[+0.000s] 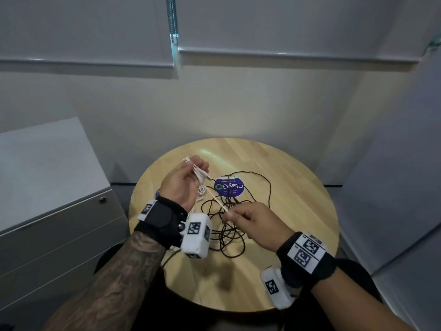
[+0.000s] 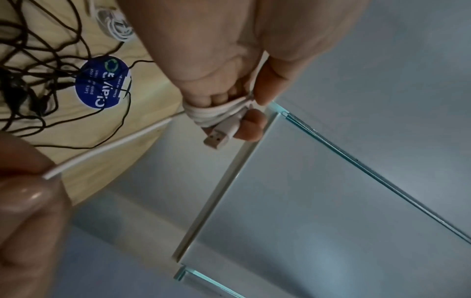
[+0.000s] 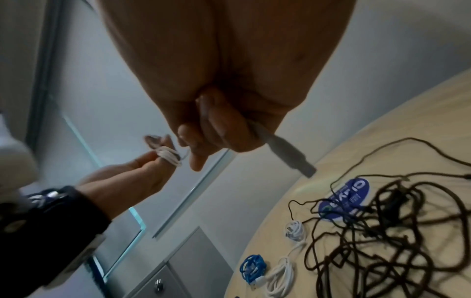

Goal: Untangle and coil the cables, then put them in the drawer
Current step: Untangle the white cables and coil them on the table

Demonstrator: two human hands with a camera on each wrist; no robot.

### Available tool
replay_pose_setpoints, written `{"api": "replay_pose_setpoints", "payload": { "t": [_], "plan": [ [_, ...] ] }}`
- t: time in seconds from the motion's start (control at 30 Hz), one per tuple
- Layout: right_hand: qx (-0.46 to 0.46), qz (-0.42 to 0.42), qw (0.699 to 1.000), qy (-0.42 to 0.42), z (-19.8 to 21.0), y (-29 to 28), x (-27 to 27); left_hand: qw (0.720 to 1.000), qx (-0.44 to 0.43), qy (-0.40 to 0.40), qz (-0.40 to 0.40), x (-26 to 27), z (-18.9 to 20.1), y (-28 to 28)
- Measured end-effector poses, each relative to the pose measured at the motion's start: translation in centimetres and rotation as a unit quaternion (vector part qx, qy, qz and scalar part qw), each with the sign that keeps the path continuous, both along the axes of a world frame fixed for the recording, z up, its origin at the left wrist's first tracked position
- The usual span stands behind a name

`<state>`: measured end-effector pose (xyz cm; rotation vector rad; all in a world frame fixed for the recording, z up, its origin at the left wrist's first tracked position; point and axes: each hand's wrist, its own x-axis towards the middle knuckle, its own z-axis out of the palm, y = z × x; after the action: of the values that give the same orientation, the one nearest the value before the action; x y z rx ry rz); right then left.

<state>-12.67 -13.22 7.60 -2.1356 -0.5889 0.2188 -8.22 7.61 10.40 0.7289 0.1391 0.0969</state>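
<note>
Both hands work above the tabletop (image 1: pixel 286 177): my left hand (image 1: pixel 183 185) grips the white cable (image 2: pixel 216 115) coiled round its fingers, my right hand (image 1: pixel 253 223) pinches its taut, light, bendy tail near the plug.

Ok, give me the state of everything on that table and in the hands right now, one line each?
White USB cable: partly wound round left hand's fingers, free end taut.
Left hand: raised, gripping the white coil.
Right hand: pinching the cable's free end.
Black cable: tangled on the table.
Blue cable: coiled, on the table.
Two white cables: coiled, on the table.
Drawer cabinet: drawers closed.
</note>
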Motion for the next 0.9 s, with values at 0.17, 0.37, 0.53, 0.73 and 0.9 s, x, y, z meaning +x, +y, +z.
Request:
{"api": "replay_pose_setpoints", "payload": {
  "t": [0.17,0.37,0.53,0.73,0.9],
  "plan": [
    [-0.052,-0.019,0.982,-0.183,2.3,-0.7,0.3,0.912,0.393,-0.044,-0.108,-1.0,-3.7,-0.8],
    [0.078,-0.079,0.979,-0.172,2.0,-1.0,2.2,0.873,0.36,-0.063,-0.322,-3.5,-2.1,-3.6],
    [0.153,-0.075,0.984,-0.049,0.5,-0.1,2.2,0.917,0.198,-0.016,-0.346,-3.6,-0.9,-3.7],
    [0.148,-0.007,0.987,0.068,-0.4,-1.2,2.8,0.938,0.125,0.009,-0.322,-3.1,-3.4,-3.0],
    [0.13,-0.014,0.988,0.085,-2.3,-1.6,3.0,0.939,0.184,0.034,-0.288,-3.7,-5.5,-3.5]
  ]
}}
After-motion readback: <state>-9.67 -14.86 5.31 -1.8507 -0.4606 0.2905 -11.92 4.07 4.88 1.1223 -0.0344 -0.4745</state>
